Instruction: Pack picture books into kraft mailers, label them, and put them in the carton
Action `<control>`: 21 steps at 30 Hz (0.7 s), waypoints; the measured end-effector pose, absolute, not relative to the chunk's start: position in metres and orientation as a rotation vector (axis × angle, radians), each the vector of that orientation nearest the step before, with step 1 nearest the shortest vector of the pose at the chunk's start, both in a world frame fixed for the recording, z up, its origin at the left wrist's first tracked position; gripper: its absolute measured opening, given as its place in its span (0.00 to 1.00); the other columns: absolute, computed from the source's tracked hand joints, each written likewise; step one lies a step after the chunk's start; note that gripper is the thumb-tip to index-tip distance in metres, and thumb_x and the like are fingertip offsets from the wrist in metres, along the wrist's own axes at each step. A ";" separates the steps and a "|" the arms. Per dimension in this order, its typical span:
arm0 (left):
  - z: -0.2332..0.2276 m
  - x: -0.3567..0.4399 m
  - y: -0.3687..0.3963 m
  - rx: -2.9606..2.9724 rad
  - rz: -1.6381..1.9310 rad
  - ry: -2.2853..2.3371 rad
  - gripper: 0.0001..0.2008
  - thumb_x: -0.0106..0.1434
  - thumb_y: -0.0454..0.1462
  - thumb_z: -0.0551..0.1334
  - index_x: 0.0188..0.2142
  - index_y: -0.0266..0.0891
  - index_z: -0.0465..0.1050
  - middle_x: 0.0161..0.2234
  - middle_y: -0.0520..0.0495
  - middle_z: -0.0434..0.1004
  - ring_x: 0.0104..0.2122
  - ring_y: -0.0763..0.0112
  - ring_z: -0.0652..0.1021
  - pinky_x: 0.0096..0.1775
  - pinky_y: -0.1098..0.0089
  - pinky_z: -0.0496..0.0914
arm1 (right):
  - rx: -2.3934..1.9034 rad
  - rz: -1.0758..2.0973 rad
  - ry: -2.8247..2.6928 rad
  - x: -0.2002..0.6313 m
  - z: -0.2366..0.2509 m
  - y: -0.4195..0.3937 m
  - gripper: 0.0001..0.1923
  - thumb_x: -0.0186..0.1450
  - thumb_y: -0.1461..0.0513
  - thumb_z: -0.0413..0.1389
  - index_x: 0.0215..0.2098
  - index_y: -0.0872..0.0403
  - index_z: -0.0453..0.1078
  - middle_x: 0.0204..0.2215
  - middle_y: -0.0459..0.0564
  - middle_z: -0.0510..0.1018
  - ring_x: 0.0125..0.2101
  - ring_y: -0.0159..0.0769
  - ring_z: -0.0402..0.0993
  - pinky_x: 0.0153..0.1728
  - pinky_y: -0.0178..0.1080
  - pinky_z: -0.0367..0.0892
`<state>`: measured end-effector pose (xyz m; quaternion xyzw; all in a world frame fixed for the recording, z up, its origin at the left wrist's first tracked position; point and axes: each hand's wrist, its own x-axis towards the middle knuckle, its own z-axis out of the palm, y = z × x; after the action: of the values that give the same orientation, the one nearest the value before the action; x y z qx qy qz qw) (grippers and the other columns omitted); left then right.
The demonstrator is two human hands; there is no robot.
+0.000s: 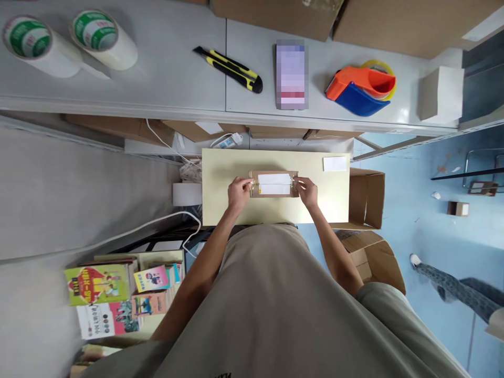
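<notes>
A small brown cardboard box (254, 192) lies on the pale yellow table (220, 163) in front of me. On its top is a white label (274, 188), and shiny clear tape shows towards both ends. My left hand (238, 193) grips the box's left end, thumb and fingers drawn together at the edge. At the opposite end, my right hand (307, 191) holds the right edge in the same way. Exactly how far the fingertips wrap the edges is too small to see. A white paper slip (334, 164) lies at the table's far right corner.
Above the table, a grey shelf (165, 63) carries tape rolls (122, 52), a utility knife (232, 71), a phone (292, 76) and an orange-blue tape dispenser (360, 89). Open cartons (374, 199) stand right. Books (98, 283) are stacked lower left. Another person's leg (449, 275) shows right.
</notes>
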<state>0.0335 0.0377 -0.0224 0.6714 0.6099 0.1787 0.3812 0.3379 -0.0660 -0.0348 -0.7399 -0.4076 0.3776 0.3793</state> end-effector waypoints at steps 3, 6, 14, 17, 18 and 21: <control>-0.026 0.035 0.034 1.672 0.451 1.566 0.15 0.72 0.34 0.65 0.49 0.46 0.92 0.43 0.44 0.86 0.40 0.61 0.85 0.51 0.60 0.82 | -1.907 1.003 -1.048 0.340 -0.043 -0.065 0.30 0.74 0.33 0.59 0.50 0.46 0.86 0.56 0.56 0.89 0.53 0.50 0.90 0.65 0.58 0.86; -0.027 0.034 0.036 1.636 0.450 1.563 0.14 0.72 0.34 0.65 0.48 0.45 0.91 0.44 0.44 0.86 0.39 0.63 0.85 0.50 0.62 0.83 | -1.881 1.014 -1.071 0.341 -0.049 -0.064 0.28 0.75 0.36 0.59 0.49 0.47 0.86 0.57 0.57 0.88 0.54 0.49 0.90 0.64 0.57 0.86; 0.015 0.049 0.067 1.785 0.431 1.540 0.11 0.69 0.33 0.68 0.47 0.44 0.89 0.52 0.39 0.87 0.42 0.57 0.88 0.56 0.55 0.84 | -1.830 0.927 -1.438 0.379 0.008 -0.050 0.21 0.81 0.45 0.57 0.57 0.45 0.87 0.61 0.61 0.86 0.60 0.58 0.87 0.66 0.63 0.84; 0.061 0.091 0.088 1.895 0.646 1.338 0.13 0.75 0.35 0.64 0.53 0.42 0.87 0.54 0.40 0.87 0.45 0.59 0.87 0.56 0.58 0.84 | -1.756 0.549 -1.538 0.423 0.067 -0.016 0.25 0.84 0.44 0.54 0.68 0.45 0.80 0.66 0.61 0.83 0.68 0.62 0.80 0.75 0.66 0.74; 0.080 0.109 0.096 1.918 0.710 1.257 0.15 0.77 0.35 0.62 0.55 0.42 0.87 0.54 0.41 0.87 0.46 0.60 0.87 0.55 0.59 0.84 | -1.746 0.408 -1.554 0.439 0.087 0.001 0.27 0.84 0.43 0.53 0.71 0.46 0.77 0.69 0.62 0.81 0.71 0.64 0.77 0.76 0.69 0.71; 0.132 0.168 0.114 1.973 0.881 1.085 0.14 0.78 0.34 0.61 0.54 0.42 0.87 0.54 0.43 0.87 0.48 0.61 0.87 0.57 0.60 0.83 | -1.830 0.108 -1.653 0.481 0.139 0.056 0.32 0.85 0.43 0.50 0.77 0.53 0.68 0.75 0.67 0.72 0.78 0.72 0.65 0.77 0.78 0.62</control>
<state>0.1680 0.1141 0.1325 0.7633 0.4196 0.3407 0.3540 0.4810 0.0557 0.1387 -0.6998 -0.6321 0.0412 0.3302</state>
